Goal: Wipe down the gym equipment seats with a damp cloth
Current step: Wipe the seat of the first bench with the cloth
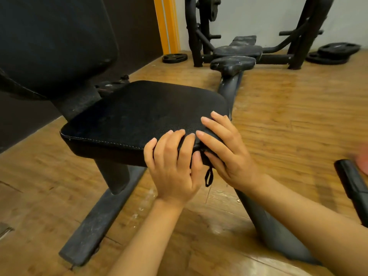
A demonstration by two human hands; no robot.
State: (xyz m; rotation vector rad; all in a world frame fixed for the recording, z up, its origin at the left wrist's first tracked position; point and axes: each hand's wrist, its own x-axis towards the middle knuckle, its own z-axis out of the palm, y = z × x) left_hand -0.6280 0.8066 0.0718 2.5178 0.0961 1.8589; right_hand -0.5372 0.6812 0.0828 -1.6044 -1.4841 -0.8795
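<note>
Nearest us, our two forearms reach forward over bare wooden floor (278, 116), which lies open to the right of the bench. Our left hand (173, 166) curls over the near right corner of the black seat (135, 116), fingers on top and thumb underneath, gripping a dark cloth (200, 146) bunched there against the stitched front edge. Our right hand (225, 150) lies just beside it, fingers fairly straight and pressing the cloth down onto the same corner, the thumb tucked under the cloth; a small black loop (209, 177) dangles below between the hands. The seat's grey frame rails (95, 222) splay towards us on the floor. Left of the seat rises the black backrest (53, 40). Farther off stand worn dusty pads (235, 60), a black rack (201, 30) and weight plates (336, 50) by the pale wall.
</note>
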